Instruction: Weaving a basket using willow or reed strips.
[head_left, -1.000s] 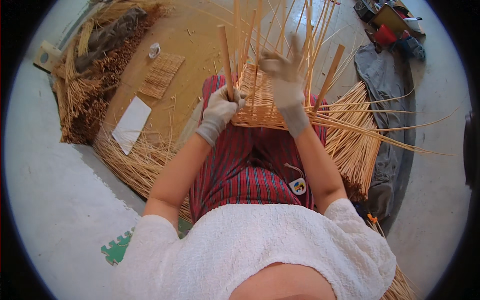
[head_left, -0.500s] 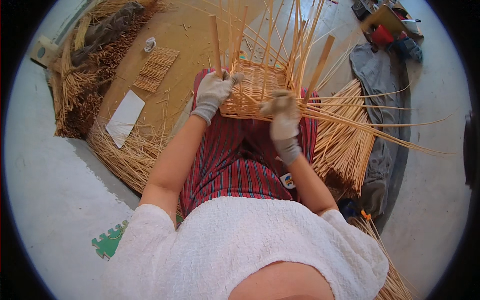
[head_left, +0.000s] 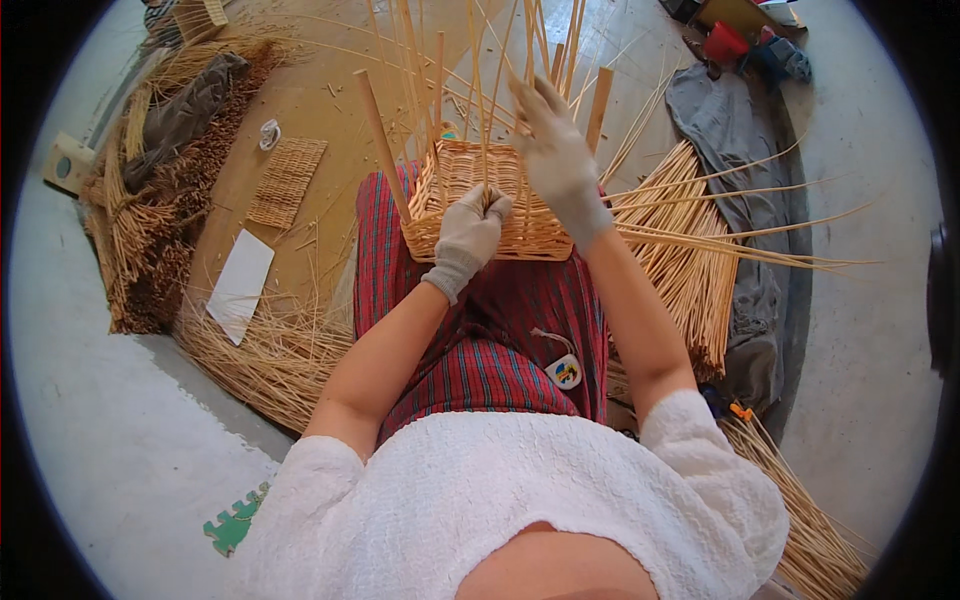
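A rectangular wicker basket [head_left: 425, 232] rests on my lap, with thick wooden corner posts and thin rods standing up from its walls. My left hand [head_left: 472, 230], in a pale work glove, is closed at the near wall. It pinches the foot of an upright wicker rod [head_left: 484, 130] there. Also gloved, my right hand [head_left: 558, 155] is raised over the basket's right side, its fingers stretched upward among the upright rods and slightly blurred. Beside it stands a wooden post [head_left: 600, 105]. Several loose rods [head_left: 740, 238] stick out from the basket's right side.
A bundle of peeled rods [head_left: 680, 270] lies at the right, beside grey cloth [head_left: 715, 110]. To the left are dark bundled rods [head_left: 170, 215], a woven panel [head_left: 287, 180], a white sheet [head_left: 240, 285] and scattered thin rods [head_left: 270, 345]. A red container [head_left: 725, 45] stands far right.
My left hand has left the left corner post and moved right to a rod at the near wall. My right hand has risen from the near rim, its fingers now stretched upward.
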